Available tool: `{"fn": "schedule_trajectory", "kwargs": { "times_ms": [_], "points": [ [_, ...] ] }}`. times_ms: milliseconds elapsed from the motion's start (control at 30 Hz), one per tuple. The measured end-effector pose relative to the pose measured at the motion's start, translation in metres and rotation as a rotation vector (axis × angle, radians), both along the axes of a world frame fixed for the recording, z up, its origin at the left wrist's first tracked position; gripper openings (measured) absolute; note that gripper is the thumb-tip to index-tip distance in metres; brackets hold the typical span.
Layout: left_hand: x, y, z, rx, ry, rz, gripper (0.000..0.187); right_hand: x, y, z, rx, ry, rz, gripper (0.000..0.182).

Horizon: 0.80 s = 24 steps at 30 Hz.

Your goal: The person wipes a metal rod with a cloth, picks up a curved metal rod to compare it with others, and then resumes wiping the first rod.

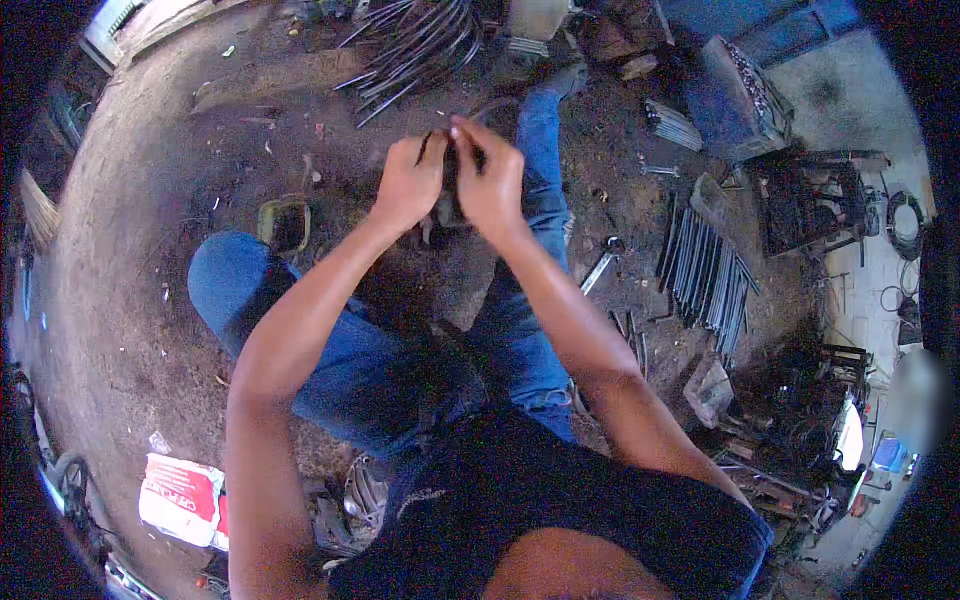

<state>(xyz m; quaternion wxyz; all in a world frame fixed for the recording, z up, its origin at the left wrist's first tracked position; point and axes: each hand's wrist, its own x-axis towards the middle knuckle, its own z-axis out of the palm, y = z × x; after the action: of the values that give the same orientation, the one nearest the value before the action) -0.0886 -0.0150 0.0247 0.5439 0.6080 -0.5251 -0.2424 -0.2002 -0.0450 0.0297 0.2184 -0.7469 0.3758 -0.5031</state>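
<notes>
I sit on a dirt floor in blue jeans, legs spread. My left hand (410,180) and my right hand (488,180) are raised together in front of me, both closed on a small dark metal part (450,185) held between them. The fingertips of both hands pinch its upper edge. Most of the part is hidden behind my hands, so its shape is unclear.
A pile of thin metal rods (415,50) lies ahead. A row of grey rods (710,275) and a wrench (598,268) lie to the right. A green ring-shaped item (285,222) sits left. A red-and-white bag (182,498) is at lower left; cluttered tools at right.
</notes>
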Motion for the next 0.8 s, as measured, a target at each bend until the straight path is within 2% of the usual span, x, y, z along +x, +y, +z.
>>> {"fn": "schedule_trajectory", "kwargs": {
  "times_ms": [67,133,200,267,333,367,433,467,533,567,600,667,700,733,800],
  "points": [
    [0.005,0.003,-0.002,-0.009,0.029,-0.052,0.037,-0.001,-0.002,-0.001,-0.051,0.025,0.026,0.019],
    [0.002,0.008,-0.002,0.06,0.03,-0.056,0.038,-0.004,-0.036,0.003,0.205,-0.095,-0.124,0.019],
    [0.0,0.008,-0.007,0.107,0.142,-0.052,0.039,-0.001,-0.039,-0.001,0.189,-0.048,-0.2,0.021],
    [0.005,0.001,-0.009,0.107,0.203,-0.033,0.039,0.01,-0.004,0.005,-0.006,-0.021,-0.119,0.023],
    [0.009,-0.002,-0.015,-0.111,0.005,0.016,0.037,0.013,-0.002,0.001,-0.047,-0.013,-0.03,0.025],
    [0.008,0.002,-0.013,-0.1,0.011,0.008,0.037,0.009,-0.015,0.002,0.052,-0.027,-0.07,0.024],
    [0.008,0.004,-0.005,0.174,0.135,-0.111,0.033,0.007,-0.047,0.002,0.305,-0.06,-0.219,0.024],
    [0.006,0.003,-0.008,0.167,0.129,-0.114,0.033,0.005,-0.045,-0.003,0.298,-0.066,-0.221,0.024],
    [0.004,-0.001,-0.016,0.118,0.327,-0.073,0.032,0.009,-0.027,-0.007,0.156,-0.127,-0.158,0.025],
    [0.004,0.0,-0.006,0.098,0.286,-0.025,0.04,0.014,-0.004,0.0,0.151,-0.133,-0.124,0.024],
    [0.004,0.0,-0.001,0.1,0.289,-0.019,0.04,0.019,0.008,-0.004,0.219,-0.183,-0.077,0.024],
    [0.003,0.003,0.001,0.056,0.075,0.041,0.041,0.016,-0.016,-0.011,0.279,-0.323,-0.099,0.024],
    [0.003,-0.001,-0.007,0.182,0.118,-0.017,0.039,0.016,-0.038,-0.02,0.423,-0.457,-0.162,0.024],
    [-0.001,0.0,-0.011,0.184,0.11,-0.024,0.039,0.015,-0.054,-0.022,0.673,-0.68,-0.146,0.023],
    [-0.004,-0.001,-0.007,0.107,0.232,-0.022,0.039,0.016,-0.06,-0.034,0.633,-0.663,-0.075,0.023]
  ]
}}
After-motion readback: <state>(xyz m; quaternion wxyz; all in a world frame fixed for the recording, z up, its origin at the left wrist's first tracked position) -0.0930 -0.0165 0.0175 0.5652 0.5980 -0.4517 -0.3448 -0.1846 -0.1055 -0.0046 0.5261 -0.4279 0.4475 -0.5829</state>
